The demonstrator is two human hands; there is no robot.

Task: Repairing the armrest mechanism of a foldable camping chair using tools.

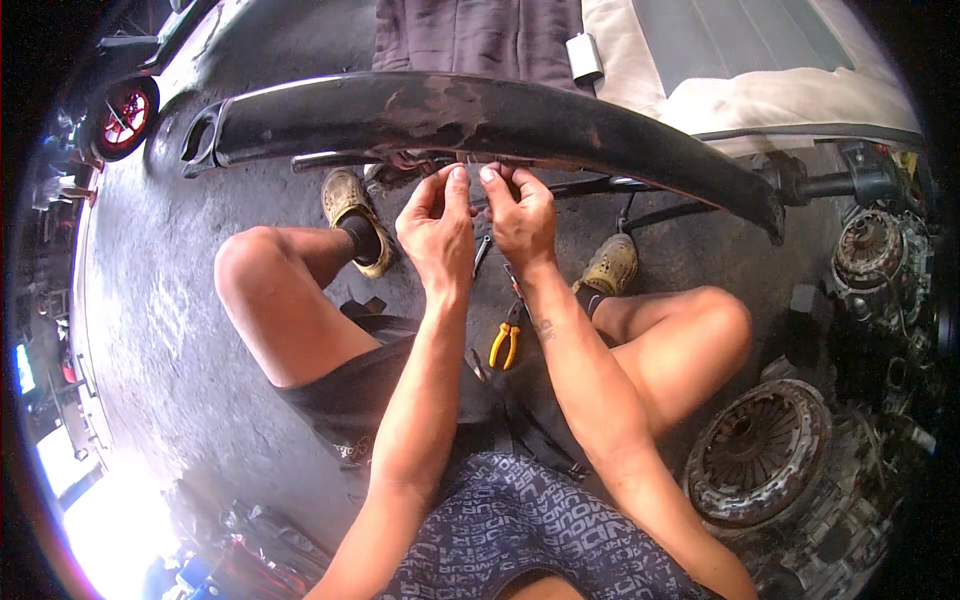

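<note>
A long, curved black bumper (pixel 420 115) with scuffed patches lies across the upper middle. My left hand (pixel 440 215) and my right hand (pixel 515 210) meet at its lower edge, both with fingertips closed in a pinch on something small and thin that I cannot make out. Below them a wrench (pixel 481 258) lies on the floor. Yellow-handled pliers (pixel 504 345) rest between my bent legs, with another dark tool beside my right forearm.
Dark concrete floor (pixel 170 280) surrounds me. Clutch assemblies and metal parts (pixel 755 450) sit on the right. A wheel with a red rim (pixel 125 117) stands at the upper left. Padded fabric (pixel 470 40) and a small white box (pixel 585 57) are beyond the bumper.
</note>
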